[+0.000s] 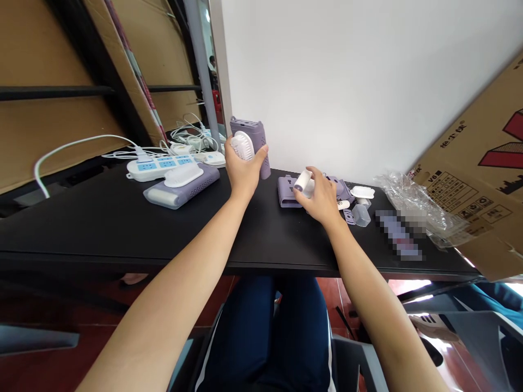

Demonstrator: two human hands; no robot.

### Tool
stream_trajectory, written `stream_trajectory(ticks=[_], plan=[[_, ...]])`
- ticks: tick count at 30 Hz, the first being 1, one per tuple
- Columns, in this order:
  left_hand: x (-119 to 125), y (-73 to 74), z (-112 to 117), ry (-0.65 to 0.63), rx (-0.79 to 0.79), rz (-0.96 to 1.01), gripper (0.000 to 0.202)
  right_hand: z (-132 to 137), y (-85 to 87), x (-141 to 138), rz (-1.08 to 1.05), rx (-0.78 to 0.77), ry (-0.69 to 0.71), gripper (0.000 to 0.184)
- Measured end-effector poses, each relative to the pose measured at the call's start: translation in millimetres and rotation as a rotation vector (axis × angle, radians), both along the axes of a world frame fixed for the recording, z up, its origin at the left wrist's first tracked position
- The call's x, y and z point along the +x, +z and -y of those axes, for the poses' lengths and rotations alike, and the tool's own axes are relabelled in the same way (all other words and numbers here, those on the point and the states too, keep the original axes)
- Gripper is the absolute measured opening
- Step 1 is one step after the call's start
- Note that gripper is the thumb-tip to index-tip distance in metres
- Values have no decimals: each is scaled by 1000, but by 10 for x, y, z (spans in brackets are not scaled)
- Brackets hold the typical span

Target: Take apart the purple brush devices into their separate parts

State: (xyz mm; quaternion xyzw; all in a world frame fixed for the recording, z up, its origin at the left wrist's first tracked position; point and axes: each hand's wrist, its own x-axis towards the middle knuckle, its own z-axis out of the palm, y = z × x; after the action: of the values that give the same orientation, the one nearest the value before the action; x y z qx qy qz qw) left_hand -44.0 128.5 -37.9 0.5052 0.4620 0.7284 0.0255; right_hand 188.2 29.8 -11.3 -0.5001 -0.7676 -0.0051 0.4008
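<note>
The left hand [243, 167] clenches its fingers around a lilac perforated plastic casing [258, 142], upright on the black bench [122, 231], with a white ribbed oval piece [243, 146] against it. The right hand [319, 197] grasps a smooth white cylinder [303, 181] just above a flat, matte lilac plastic shell [287, 192].

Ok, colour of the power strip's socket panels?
Light blue socket panels on a white power strip; head view.
</note>
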Motion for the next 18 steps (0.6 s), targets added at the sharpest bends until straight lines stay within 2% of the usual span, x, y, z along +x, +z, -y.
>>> stream_trajectory(ticks=[4,7,11,14,18], plan=[[88,118,118,-325,-137,388,62,-55,-51,-91,216,23,-17,53],[165,208,269,-475,-242,672,61,-91,-59,-96,309,13,-45,50],[199,263,365,-546,-291,842,60,-91,-36,-105,384,41,-5,51],[187,262,354,-549,-284,878,59,-81,-26,-135,431,28,36,51],[175,247,335,-552,-280,898,55,-81,-25,-134,454,-36,23,55]])
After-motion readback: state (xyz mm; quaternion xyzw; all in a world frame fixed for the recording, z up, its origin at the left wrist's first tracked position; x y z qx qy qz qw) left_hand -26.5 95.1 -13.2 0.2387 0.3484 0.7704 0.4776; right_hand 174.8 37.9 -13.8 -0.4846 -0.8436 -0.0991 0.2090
